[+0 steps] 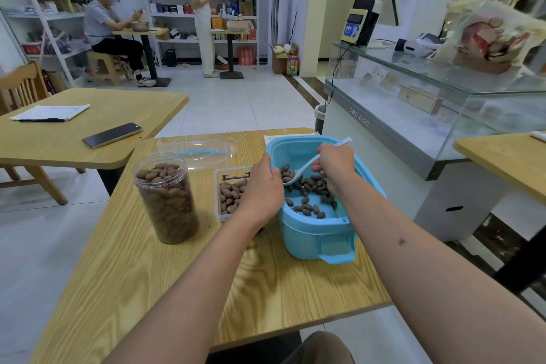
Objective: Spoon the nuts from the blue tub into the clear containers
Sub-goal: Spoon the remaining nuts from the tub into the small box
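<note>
Both forearms are bare from the bottom edge of the view up to the wrists; no sleeve, watch, bracelet or ring shows on either. The left hand [261, 186] and the right hand [335, 167] wear no gloves. The right forearm carries a small dark mark on its upper side, roughly midway along. At the bottom edge a rounded patch of olive-brown fabric shows, probably a trouser knee, though too little is visible to be sure.

The bench [147, 275] is pale wood with bold grain. The tub [313, 236] is smooth blue plastic, the jar [165, 201] clear glossy plastic, the spoon [304, 168] white plastic.
</note>
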